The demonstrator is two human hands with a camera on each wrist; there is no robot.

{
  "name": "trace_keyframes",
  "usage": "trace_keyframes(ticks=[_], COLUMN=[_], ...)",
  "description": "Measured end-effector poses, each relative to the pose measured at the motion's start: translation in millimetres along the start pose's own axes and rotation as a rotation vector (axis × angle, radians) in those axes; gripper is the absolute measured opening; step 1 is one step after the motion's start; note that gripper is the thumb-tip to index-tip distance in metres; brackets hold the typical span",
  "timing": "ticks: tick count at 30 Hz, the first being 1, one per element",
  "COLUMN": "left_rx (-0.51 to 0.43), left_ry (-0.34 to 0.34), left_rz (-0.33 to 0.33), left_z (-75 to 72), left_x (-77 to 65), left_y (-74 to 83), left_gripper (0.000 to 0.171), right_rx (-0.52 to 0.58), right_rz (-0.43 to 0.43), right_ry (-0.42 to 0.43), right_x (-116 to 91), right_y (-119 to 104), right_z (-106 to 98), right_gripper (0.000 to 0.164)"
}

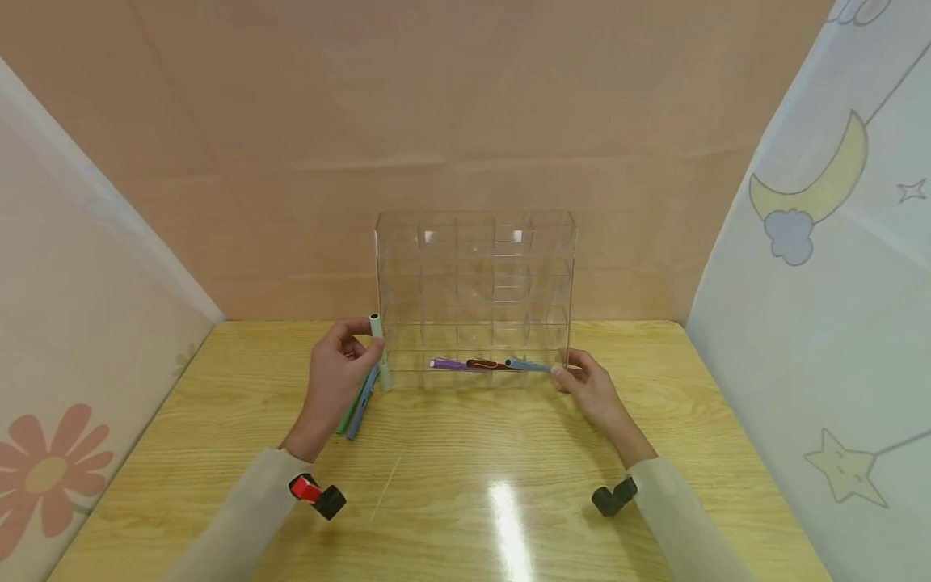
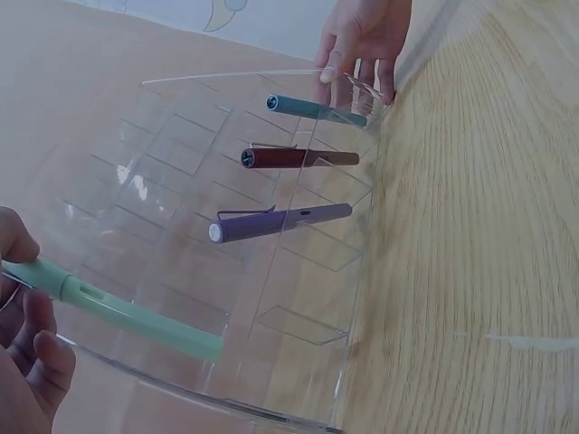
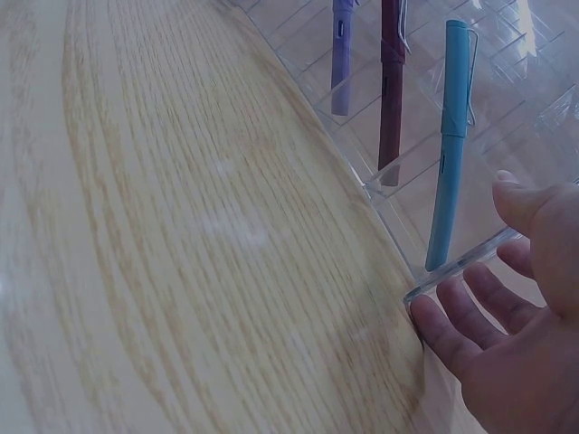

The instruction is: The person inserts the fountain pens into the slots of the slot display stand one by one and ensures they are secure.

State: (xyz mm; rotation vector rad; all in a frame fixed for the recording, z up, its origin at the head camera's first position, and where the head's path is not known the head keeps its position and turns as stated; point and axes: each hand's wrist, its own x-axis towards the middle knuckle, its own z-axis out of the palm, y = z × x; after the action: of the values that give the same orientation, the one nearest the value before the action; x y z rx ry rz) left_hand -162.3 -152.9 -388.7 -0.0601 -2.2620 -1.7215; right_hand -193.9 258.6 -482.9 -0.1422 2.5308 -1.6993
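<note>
In my left hand [image 1: 340,360] I grip a mint-green pen [image 2: 136,316] between thumb and fingers, at the left front of a clear acrylic organizer [image 1: 475,351]. My right hand [image 1: 592,392] holds the organizer's lower right side, thumb at the front edge and fingers along the outer wall. In the organizer's bottom row lie a purple pen [image 2: 271,223], a dark red pen [image 2: 298,158] and a teal-blue pen [image 3: 452,136], side by side and reaching inward. The organizer's upper cells hold no pens.
A green pen [image 1: 347,416] and a blue pen [image 1: 362,408] lie on the wooden table [image 1: 451,461], beside the organizer and partly behind my left hand. A pinkish backdrop [image 1: 473,105] stands behind; patterned side panels [image 1: 807,323] flank the table.
</note>
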Motion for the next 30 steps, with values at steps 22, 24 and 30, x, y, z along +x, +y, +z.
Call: trace_keyframes(ticks=[22,24,30], left_rx=[-0.065,-0.062,-0.037], left_ry=[-0.003,-0.006,-0.045], left_rz=[-0.014,-0.007,-0.013], left_z=[17.0,18.1,22.7], left_x=[7.9,8.0,8.7], left_y=[-12.2,-14.3,-23.7], left_gripper=[0.025,0.026,0.025], right_rx=[0.003,0.008,0.006], right_rz=[-0.022,-0.022,-0.022], right_ry=[0.002,0.002,0.008], right_x=[-0.6,-1.1,-0.6], right_y=[0.0,-0.8,1.5], right_z=[1.5,1.4,1.8], right_gripper=[0.062,0.062,0.062])
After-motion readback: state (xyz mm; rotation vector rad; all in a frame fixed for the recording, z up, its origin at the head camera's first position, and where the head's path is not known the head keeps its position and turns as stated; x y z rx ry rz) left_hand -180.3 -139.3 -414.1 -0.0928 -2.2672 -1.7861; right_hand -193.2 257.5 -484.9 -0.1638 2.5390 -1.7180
